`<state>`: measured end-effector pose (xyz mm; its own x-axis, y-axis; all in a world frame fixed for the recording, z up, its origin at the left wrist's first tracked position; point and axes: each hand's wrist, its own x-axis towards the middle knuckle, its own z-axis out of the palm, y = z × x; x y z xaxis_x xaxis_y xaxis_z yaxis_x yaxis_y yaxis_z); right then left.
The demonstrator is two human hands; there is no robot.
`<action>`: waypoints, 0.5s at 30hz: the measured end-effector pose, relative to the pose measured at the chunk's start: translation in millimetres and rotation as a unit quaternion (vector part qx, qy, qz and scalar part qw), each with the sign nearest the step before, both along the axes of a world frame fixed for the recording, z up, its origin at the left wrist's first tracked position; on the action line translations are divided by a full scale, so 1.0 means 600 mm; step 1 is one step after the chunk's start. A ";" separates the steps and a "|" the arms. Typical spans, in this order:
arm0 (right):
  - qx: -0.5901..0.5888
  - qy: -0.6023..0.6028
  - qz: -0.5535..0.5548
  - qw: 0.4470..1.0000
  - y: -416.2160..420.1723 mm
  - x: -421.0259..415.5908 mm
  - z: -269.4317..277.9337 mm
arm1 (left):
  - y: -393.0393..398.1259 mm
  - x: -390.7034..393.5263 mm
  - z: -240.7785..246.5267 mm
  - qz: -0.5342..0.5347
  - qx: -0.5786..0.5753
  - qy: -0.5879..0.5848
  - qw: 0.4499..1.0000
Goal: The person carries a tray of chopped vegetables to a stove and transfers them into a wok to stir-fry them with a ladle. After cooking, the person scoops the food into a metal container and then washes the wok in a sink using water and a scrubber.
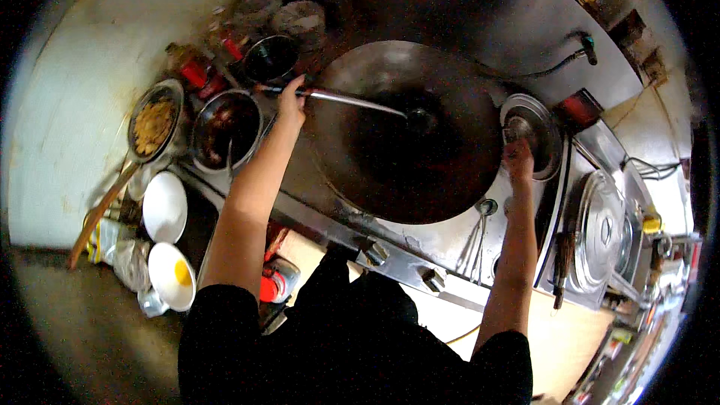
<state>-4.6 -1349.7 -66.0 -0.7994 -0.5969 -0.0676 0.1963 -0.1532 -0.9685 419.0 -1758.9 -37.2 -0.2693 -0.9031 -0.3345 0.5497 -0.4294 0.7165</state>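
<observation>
My left hand (292, 102) is closed around the long metal handle of a ladle (354, 100). The ladle's head rests low inside a large dark wok (360, 191), near its middle, where little detail shows. To the right of the wok, my right hand (518, 156) reaches into a round metal basin (554, 152). Its fingers are curled near a blurred, shiny object, and whether they grip it is unclear. Left of the wok stands a metal pot (256, 124) of dark sauce with a utensil in it. Behind that pot is another dark pot (271, 59).
A strainer of brown food (153, 124) with a wooden handle (104, 216) sits at left. Nearby are a white bowl (165, 208) and another bowl (163, 275) holding something yellow. A spoon (487, 208) lies before the wok. A metal lid (604, 233), brush (564, 264) and tap (588, 50) are at right.
</observation>
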 end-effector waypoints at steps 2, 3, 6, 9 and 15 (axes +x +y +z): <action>0.106 0.054 -0.050 0.992 -0.040 0.148 0.060 | -0.022 0.038 -0.031 0.030 -0.011 0.002 0.999; 0.115 0.068 -0.077 0.988 -0.016 0.174 0.059 | -0.020 0.025 -0.018 0.040 0.025 -0.050 0.998; 0.322 0.288 -0.052 0.900 0.110 0.228 -0.026 | -0.045 0.036 -0.046 -0.042 0.003 -0.021 0.999; 0.630 0.382 0.101 0.669 0.349 0.318 -0.135 | -0.035 0.046 -0.066 -0.108 0.004 -0.032 0.994; 0.559 -0.048 -0.051 0.827 0.304 0.556 -0.090 | 0.036 0.140 -0.055 -0.129 0.021 -0.081 0.988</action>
